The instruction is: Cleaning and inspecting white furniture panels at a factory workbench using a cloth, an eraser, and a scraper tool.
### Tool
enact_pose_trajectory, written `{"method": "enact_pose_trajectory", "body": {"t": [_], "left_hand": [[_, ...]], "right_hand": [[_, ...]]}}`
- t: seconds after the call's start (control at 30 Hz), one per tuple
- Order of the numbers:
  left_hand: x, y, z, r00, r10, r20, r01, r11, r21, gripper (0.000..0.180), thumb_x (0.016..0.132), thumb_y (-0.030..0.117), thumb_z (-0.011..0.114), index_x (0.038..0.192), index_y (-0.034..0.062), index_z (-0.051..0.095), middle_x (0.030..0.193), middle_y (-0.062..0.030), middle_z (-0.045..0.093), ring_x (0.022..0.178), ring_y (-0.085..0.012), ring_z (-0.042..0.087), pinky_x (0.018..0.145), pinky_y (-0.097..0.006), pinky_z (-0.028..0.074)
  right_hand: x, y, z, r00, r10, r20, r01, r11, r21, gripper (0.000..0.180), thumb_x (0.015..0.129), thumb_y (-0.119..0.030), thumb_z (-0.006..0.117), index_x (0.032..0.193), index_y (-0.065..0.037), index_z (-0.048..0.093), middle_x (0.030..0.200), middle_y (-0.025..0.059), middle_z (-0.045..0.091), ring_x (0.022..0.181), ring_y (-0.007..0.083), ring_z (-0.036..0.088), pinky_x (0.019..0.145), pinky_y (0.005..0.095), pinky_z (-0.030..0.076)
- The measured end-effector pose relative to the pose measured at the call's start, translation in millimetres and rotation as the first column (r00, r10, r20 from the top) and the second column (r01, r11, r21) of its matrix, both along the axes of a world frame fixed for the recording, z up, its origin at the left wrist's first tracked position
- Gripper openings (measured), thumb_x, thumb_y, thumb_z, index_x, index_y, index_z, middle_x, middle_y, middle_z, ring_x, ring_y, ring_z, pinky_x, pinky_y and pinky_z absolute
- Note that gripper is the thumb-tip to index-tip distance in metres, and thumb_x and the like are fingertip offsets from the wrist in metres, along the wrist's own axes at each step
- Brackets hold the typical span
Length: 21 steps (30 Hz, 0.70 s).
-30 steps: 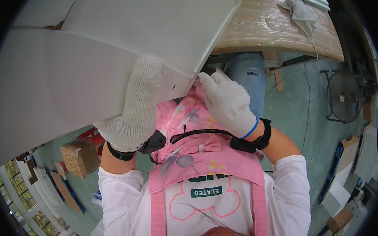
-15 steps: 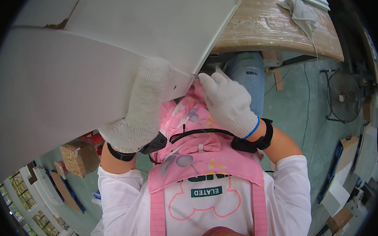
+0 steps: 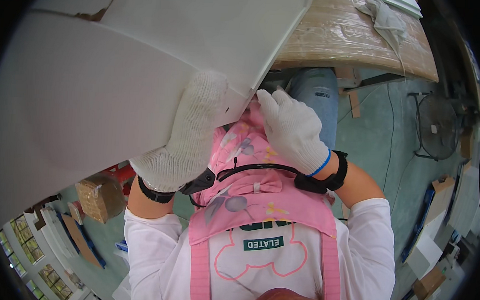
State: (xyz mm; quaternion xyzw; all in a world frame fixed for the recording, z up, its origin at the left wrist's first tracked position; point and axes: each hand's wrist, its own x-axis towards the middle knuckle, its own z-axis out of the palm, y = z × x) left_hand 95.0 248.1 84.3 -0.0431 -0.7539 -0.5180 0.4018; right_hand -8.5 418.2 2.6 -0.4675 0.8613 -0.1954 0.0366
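A large white panel piece [image 3: 102,94] fills the upper left, with a seam between its faces and a small dark hole near its close corner. My left hand [image 3: 195,118], in a white knit glove, lies along its surface with the fingers stretched out. Beside the panel's right edge is my right hand [image 3: 294,128], in a white glove with a blue cuff. Its fingers are curled, thumb and forefinger close together near the corner. What they pinch, if anything, is too small to make out. Under both hands is a pink patterned apron [image 3: 245,145].
A table wrapped in brown film [image 3: 354,36] stands at the far right, a grey cloth [image 3: 385,22] on it. A floor fan [image 3: 439,128] is on the right, with cables on the green floor. A cardboard box [image 3: 101,197] sits at the lower left.
The white panel piece and my left hand on it have shifted slightly to the right. My right hand has moved slightly to the right, its fingers still curled by the panel's corner.
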Motion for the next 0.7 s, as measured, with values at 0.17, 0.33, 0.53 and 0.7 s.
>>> {"method": "enact_pose_trajectory", "body": {"t": [0.17,0.33,0.53,0.7], "left_hand": [[-4,1,0,0.998,0.064,0.01,-0.064,0.998,-0.009,0.022,0.092,-0.002,0.068,0.112,-0.0082,0.065,0.107,-0.0157,0.07,0.09,-0.0231,0.071,0.081,-0.037,0.06],[-5,5,-1,0.993,0.114,0.021,-0.114,0.993,-0.016,0.022,0.091,-0.003,0.068,0.112,-0.0082,0.065,0.106,-0.0157,0.07,0.09,-0.023,0.071,0.081,-0.037,0.06],[-7,8,-1,0.983,0.181,0.03,-0.18,0.983,-0.026,0.022,0.091,-0.003,0.068,0.112,-0.0082,0.065,0.106,-0.0158,0.07,0.089,-0.0229,0.071,0.08,-0.036,0.06],[-5,11,-1,0.972,0.233,0.04,-0.232,0.972,-0.03,0.022,0.091,-0.004,0.068,0.112,-0.0082,0.065,0.105,-0.0158,0.07,0.089,-0.0228,0.071,0.08,-0.036,0.06]], "right_hand": [[-2,1,2,0.996,0.084,0.031,-0.085,0.996,0.028,0.03,0.081,-0.012,0.065,0.109,-0.006,0.054,0.093,0.0114,0.06,0.08,0.03,0.066,0.067,0.0374,0.054],[-1,-1,0,1.0,0.01,0.001,-0.01,0.999,0.034,0.03,0.082,-0.013,0.065,0.11,-0.006,0.054,0.093,0.0114,0.06,0.079,0.0297,0.066,0.068,0.037,0.054],[-3,1,0,1.0,-0.016,-0.003,0.016,1.0,-0.019,0.03,0.083,-0.012,0.063,0.111,-0.006,0.055,0.094,0.0102,0.061,0.077,0.0287,0.066,0.068,0.0373,0.055],[0,3,-3,0.999,0.028,0.037,-0.028,1.0,0.005,0.03,0.083,-0.012,0.063,0.111,-0.006,0.055,0.094,0.0111,0.061,0.077,0.03,0.066,0.068,0.0378,0.055]]}}
